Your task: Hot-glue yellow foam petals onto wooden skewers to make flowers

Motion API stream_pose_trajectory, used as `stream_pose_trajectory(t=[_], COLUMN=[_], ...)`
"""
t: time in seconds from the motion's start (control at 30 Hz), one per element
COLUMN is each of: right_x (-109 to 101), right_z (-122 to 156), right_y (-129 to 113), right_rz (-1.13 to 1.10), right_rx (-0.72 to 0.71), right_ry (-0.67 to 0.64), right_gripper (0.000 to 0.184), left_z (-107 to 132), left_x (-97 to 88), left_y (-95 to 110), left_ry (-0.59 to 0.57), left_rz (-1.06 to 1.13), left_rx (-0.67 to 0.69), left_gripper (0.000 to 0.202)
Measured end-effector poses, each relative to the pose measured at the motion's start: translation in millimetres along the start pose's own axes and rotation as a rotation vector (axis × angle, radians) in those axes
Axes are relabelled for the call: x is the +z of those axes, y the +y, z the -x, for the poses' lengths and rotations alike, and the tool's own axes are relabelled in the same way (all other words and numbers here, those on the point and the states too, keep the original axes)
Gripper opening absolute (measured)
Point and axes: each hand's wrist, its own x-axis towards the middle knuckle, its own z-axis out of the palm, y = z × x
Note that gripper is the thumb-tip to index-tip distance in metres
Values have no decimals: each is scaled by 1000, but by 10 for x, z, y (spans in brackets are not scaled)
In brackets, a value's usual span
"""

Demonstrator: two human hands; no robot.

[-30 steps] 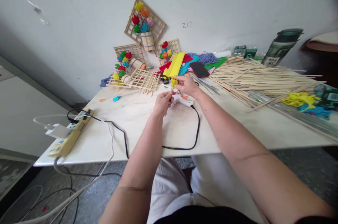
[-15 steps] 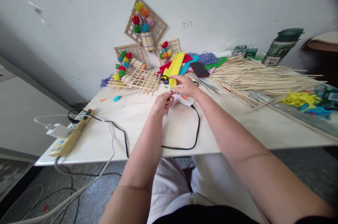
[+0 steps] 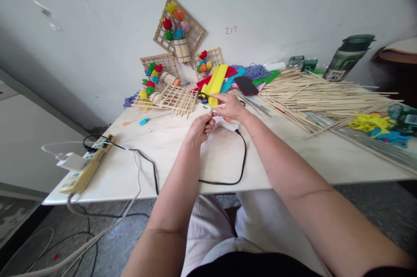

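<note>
My left hand (image 3: 200, 128) is closed around a thin stem whose lower end pokes out below the fist. At the top of that stem is a yellow paper flower (image 3: 213, 102). My right hand (image 3: 230, 107) has its thumb and fingers pinched on the flower's right side and upper edge. Beneath both hands a white glue gun (image 3: 230, 125) lies on the table, partly covered by my left hand, its black cord (image 3: 245, 161) curving toward the table's front edge.
Stick lattices with paper flowers (image 3: 179, 25) stand at the wall. Yellow crepe paper (image 3: 217, 78) and a phone (image 3: 246, 86) lie behind my hands. Wooden sticks (image 3: 309, 94) spread to the right, near a green bottle (image 3: 350, 57). A power strip (image 3: 89, 164) sits at the left edge.
The yellow flower has turned slightly between my right fingers, and my right fingertips now cover more of its upper edge. My left hand stays nearly in place.
</note>
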Motion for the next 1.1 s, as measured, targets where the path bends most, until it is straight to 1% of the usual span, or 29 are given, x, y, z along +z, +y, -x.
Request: stream_pose_trajectory(t=[0.27,0.43,0.5,0.6,0.67,0.73,0.8,0.97,1.03,1.1], right_x=[6,2,5,19,28,30,25,18,31,48], right_z=[-6,-7,-8,-10,-15,-19,-18,11,21,23], right_y=[20,0,-8,3,19,24,7,-97,-134,-159], right_rz=[-6,-8,-29,-103,-185,-278,-393,-759,-875,-982], right_rx=[6,5,8,43,98,168,227,338,400,456], right_ry=[18,19,19,11,-2,-10,-27,-124,-113,-89], right_gripper=[53,52,53,59,65,67,60,27,20,19], left_z=[-3,-7,-16,-37,-50,-60,-66,-66,-57,-43], left_x=[-8,-6,-9,-14,-17,-19,-21,-23,-18,-10], left_y=[0,-7,-18,-38,-48,-55,-58,-61,-59,-54], left_ry=[-17,9,23,59,88,104,115,99,63,23], left_rz=[-6,-46,-93,-170,-219,-263,-296,-299,-272,-241], left_rx=[-7,9,55,180,268,330,363,364,346,316], left_gripper=[14,15,17,24,28,32,34,36,37,37])
